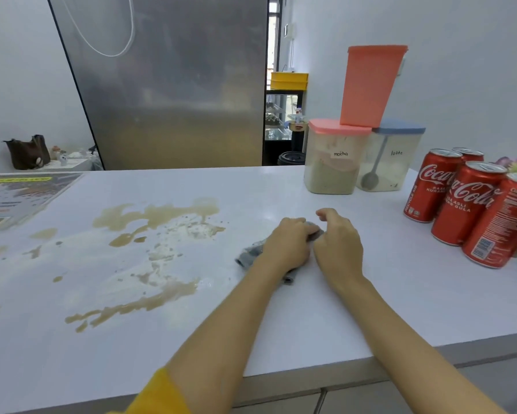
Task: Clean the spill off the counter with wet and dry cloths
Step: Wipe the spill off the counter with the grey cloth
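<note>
Cloth [251, 254] bunched under left hand [287, 243], fingers gripping | right hand [338, 243] pinching its edge | spill [161, 234] untouched | advise: fold flat, wipe inward.

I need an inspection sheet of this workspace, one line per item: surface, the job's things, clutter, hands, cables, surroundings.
Surface: white counter, brown spill spread over its left half, not yet wiped.
Job's things: one grey cloth lies on the counter right of the spill; second cloth not seen.
Clutter: mocha container, latte container with a spoon inside, orange container stacked on top of both, Coca-Cola cans, printed sheet.
Hands: left hand grips the cloth; right hand touches it, fingers curled.
Cables: white cable on the steel refrigerator.
Surroundings: brown bag, yellow trays, doorway.
</note>
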`<state>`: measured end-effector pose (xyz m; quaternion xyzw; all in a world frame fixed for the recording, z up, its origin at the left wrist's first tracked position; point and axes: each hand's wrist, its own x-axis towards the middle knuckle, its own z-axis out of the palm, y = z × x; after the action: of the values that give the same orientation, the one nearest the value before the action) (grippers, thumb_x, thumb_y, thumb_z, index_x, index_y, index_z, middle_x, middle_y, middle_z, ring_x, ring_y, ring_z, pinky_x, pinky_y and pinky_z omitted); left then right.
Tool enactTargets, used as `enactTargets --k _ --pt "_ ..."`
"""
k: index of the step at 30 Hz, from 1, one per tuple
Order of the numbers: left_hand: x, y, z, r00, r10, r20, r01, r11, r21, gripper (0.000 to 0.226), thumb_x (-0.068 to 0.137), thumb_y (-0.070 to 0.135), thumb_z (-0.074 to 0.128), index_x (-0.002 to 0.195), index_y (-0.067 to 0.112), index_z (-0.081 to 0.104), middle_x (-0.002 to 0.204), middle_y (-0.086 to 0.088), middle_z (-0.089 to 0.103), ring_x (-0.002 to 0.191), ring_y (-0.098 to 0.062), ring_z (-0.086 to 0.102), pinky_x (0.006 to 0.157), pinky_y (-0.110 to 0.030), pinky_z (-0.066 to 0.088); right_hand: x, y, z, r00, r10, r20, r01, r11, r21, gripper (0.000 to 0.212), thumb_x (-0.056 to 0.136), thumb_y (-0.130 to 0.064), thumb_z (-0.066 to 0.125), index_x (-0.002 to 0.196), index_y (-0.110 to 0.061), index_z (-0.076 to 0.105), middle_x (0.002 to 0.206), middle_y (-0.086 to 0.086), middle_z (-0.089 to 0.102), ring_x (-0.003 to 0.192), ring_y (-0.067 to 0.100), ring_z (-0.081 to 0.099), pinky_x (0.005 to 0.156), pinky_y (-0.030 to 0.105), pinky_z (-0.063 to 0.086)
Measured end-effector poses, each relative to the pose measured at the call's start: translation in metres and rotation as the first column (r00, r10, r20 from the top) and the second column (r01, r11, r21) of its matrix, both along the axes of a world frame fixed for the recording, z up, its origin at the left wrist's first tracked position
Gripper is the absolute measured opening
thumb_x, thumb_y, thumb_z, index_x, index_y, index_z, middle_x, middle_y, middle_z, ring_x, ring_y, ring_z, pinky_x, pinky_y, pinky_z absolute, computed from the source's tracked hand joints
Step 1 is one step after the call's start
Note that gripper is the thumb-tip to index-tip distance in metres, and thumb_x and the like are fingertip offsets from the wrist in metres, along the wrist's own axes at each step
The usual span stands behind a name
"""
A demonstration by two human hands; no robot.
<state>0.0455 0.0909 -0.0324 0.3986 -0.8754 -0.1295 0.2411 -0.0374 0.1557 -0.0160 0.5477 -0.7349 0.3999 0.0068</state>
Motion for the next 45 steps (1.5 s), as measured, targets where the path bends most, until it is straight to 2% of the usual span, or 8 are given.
enactTargets --k 6,12,14,16,23,28,37,45 --pt "0.034 -0.022 0.007 0.961 0.246 0.123 -0.236 0.967 -0.095 0.023 0.062 -0.009 0.04 0.065 0.013 0.047 0.075 -0.005 0.043 0.097 -0.035 0.051 0.071 -0.036 0.04 0.004 0.008 0.005 0.999 0.004 -0.036 -0.006 0.999 -0.049 0.055 0.075 0.014 0.039 0.125 -0.006 0.054 0.121 0.012 0.058 0.113 0.029 0.048 0.092 0.033 0.035" --pt "0.087 -0.023 0.016 0.836 0.543 0.079 -0.541 0.84 -0.04 0.027 0.079 -0.009 0.042 0.097 -0.009 0.061 0.097 -0.03 0.061 0.106 -0.043 0.053 0.082 -0.046 0.045 0.002 0.011 0.005 0.999 0.033 -0.043 -0.034 0.999 -0.031 0.051 0.079 0.01 0.039 0.125 -0.007 0.054 0.12 0.012 0.058 0.113 0.029 0.048 0.09 0.03 0.034" --pt "0.07 -0.018 0.027 0.893 0.449 -0.021 -0.45 0.892 -0.055 0.018 0.075 -0.011 0.042 0.074 0.006 0.047 0.085 -0.018 0.062 0.094 -0.038 0.055 0.073 -0.039 0.04 0.002 0.011 0.006 0.998 0.04 -0.048 -0.042 0.998 -0.045 0.051 0.079 0.01 0.04 0.125 -0.006 0.054 0.119 0.013 0.058 0.112 0.03 0.048 0.089 0.03 0.033" --pt "0.037 -0.006 0.031 0.964 0.249 -0.098 -0.249 0.968 0.006 0.045 0.076 -0.004 0.042 0.101 0.021 0.069 0.098 -0.004 0.066 0.099 -0.027 0.057 0.078 -0.032 0.044 0.002 0.011 0.006 0.997 0.051 -0.049 -0.053 0.998 -0.042 0.05 0.079 0.009 0.04 0.124 -0.007 0.054 0.119 0.013 0.058 0.112 0.029 0.048 0.089 0.03 0.033" --pt "0.026 0.023 0.0 0.992 -0.122 -0.014 0.118 0.979 -0.164 0.034 0.082 0.001 0.04 0.097 0.013 0.067 0.068 0.016 0.038 0.076 -0.017 0.037 0.055 -0.016 0.021 0.002 0.009 0.004 0.998 0.061 -0.026 -0.063 0.996 -0.057 0.047 0.08 0.006 0.043 0.124 -0.007 0.054 0.117 0.01 0.06 0.114 0.027 0.048 0.088 0.03 0.034" --pt "0.04 -0.042 0.014 0.98 0.175 0.09 -0.168 0.982 -0.082 0.05 0.082 -0.009 0.04 0.122 0.014 0.059 0.121 -0.003 0.059 0.112 -0.024 0.048 0.077 -0.025 0.029 0.002 0.004 -0.004 0.995 0.069 -0.073 -0.072 0.996 -0.046 0.048 0.079 0.01 0.042 0.122 -0.005 0.055 0.114 0.011 0.061 0.114 0.027 0.05 0.085 0.029 0.033" --pt "0.065 0.002 -0.002 0.995 -0.032 0.09 0.037 0.997 -0.061 0.047 0.086 -0.006 0.036 0.112 0.024 0.06 0.093 0.013 0.046 0.086 -0.01 0.04 0.064 -0.022 0.035 0.007 0.009 0.0 0.986 0.15 -0.068 -0.149 0.989 0.016 0.046 0.084 0.004 0.04 0.127 -0.009 0.05 0.12 0.007 0.056 0.118 0.022 0.046 0.087 0.027 0.035" --pt "0.047 -0.028 0.013 0.978 0.189 0.091 -0.187 0.982 -0.028 0.052 0.08 -0.011 0.037 0.116 0.017 0.063 0.12 0.001 0.058 0.115 -0.025 0.048 0.069 -0.022 0.026 -0.001 0.006 0.001 0.998 0.065 -0.018 -0.066 0.997 -0.047 0.046 0.082 0.006 0.039 0.124 -0.008 0.052 0.118 0.007 0.059 0.119 0.023 0.044 0.084 0.031 0.038"
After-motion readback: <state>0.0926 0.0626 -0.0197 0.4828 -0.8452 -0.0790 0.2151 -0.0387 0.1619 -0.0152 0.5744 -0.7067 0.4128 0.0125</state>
